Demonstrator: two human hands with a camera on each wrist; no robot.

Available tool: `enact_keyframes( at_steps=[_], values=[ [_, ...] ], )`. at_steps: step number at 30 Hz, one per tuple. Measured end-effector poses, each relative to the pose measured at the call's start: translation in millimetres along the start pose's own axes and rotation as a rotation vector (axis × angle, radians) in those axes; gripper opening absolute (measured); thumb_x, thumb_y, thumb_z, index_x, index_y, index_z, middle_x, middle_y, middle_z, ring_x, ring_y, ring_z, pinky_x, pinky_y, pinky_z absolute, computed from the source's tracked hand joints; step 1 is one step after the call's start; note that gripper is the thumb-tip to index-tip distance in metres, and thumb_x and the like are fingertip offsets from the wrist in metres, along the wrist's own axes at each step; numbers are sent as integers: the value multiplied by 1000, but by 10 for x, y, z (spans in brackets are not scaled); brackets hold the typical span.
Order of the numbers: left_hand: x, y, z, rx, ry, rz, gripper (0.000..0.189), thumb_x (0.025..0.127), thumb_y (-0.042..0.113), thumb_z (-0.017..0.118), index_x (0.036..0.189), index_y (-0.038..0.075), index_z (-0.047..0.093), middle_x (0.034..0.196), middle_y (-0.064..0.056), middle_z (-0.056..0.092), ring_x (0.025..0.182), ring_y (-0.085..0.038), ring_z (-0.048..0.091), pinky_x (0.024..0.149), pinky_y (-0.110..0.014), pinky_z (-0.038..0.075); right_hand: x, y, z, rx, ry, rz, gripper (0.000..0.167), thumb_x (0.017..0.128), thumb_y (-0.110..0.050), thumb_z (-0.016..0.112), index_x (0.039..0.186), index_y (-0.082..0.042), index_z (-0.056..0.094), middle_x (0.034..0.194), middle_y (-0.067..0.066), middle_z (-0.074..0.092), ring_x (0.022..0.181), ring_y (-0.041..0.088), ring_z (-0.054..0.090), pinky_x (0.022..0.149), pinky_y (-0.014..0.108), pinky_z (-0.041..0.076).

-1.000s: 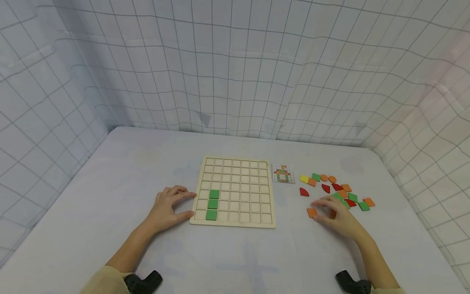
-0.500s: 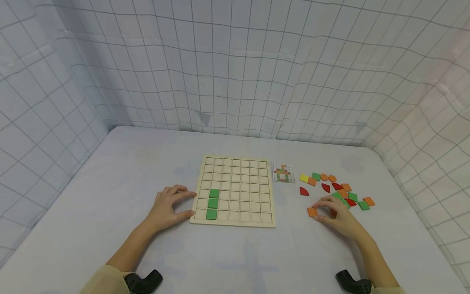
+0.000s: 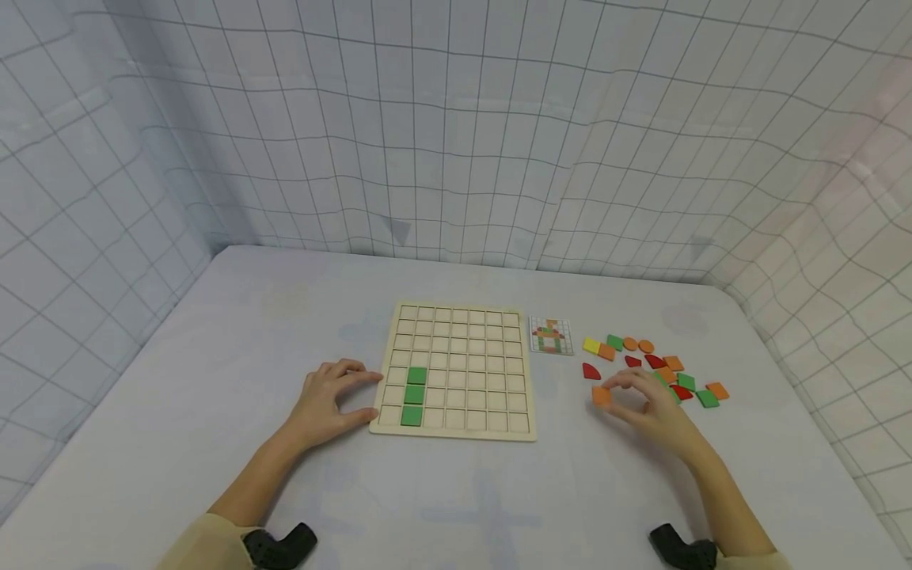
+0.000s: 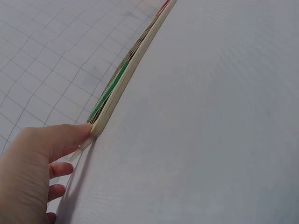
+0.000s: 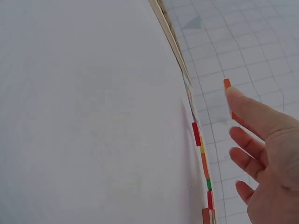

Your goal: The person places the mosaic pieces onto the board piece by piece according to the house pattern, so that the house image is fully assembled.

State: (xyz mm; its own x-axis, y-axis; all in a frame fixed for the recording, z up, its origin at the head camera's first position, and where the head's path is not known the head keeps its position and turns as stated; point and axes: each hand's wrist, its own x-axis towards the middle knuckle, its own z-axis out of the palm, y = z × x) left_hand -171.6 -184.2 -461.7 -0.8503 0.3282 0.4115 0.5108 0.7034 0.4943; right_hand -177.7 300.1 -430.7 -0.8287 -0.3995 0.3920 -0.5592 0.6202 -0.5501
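Note:
My right hand point(image 3: 654, 408) pinches an orange square tile point(image 3: 602, 396) between thumb and fingers. In the right wrist view the tile point(image 5: 227, 83) is held up off the tabletop, mostly hidden behind the thumb. A wooden grid board point(image 3: 476, 402) lies in the middle of the table, with a column of three green square tiles point(image 3: 415, 394) near its lower left. My left hand point(image 3: 331, 400) rests beside the board, index finger and thumb spread apart and touching its left edge. The left wrist view shows the thumb point(image 4: 70, 135) against the board's corner.
Right of the board lies a small printed pattern card point(image 3: 551, 336). Beyond it several loose tiles are scattered: a yellow square point(image 3: 591, 345), red quarter-circles point(image 3: 590, 371), orange circles point(image 3: 645, 347), green squares point(image 3: 708, 398). A gridded white curtain point(image 3: 470, 158) stands behind the table.
My right hand has taken hold of the orange square tile and lifted it, moving slightly up and left in the head view. The left hand and board stay put.

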Motion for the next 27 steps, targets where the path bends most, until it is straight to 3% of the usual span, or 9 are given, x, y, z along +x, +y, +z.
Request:
enact_keyframes(
  at_steps=[5, 10, 17, 27],
  values=[
    [-3, -5, 0, -2, 5, 8, 44, 68, 28, 78, 108, 14, 67, 105, -5, 55, 93, -27, 46, 75, -45, 29, 179, -374, 24, -3, 38, 42, 30, 70, -2, 76, 96, -7, 63, 96, 4, 60, 90, 11, 49, 81, 19, 40],
    [-4, -11, 8, -3, 6, 10, 44, 68, 29, 78, 108, 14, 67, 105, -5, 55, 93, -26, 46, 74, -44, 29, 320, -428, 182, 36, 30, 83, 28, 75, -10, 75, 100, -11, 63, 100, 0, 59, 94, 17, 49, 81, 35, 43],
    [-1, -4, 5, 4, 8, 11, 44, 68, 29, 78, 108, 15, 67, 104, -4, 55, 93, -26, 46, 73, -44, 30, 558, -686, 455, 105, 21, 5, 27, 73, -9, 76, 97, -6, 63, 98, 3, 61, 89, 26, 51, 76, 40, 42],
    [-3, 1, -6, 9, -4, -9, 44, 68, 29, 78, 108, 15, 67, 105, -4, 54, 94, -27, 45, 75, -45, 29, 749, -950, 899, 135, 23, -152, 26, 70, -7, 77, 92, -3, 64, 92, 6, 61, 85, 25, 56, 73, 40, 45]
  ],
)
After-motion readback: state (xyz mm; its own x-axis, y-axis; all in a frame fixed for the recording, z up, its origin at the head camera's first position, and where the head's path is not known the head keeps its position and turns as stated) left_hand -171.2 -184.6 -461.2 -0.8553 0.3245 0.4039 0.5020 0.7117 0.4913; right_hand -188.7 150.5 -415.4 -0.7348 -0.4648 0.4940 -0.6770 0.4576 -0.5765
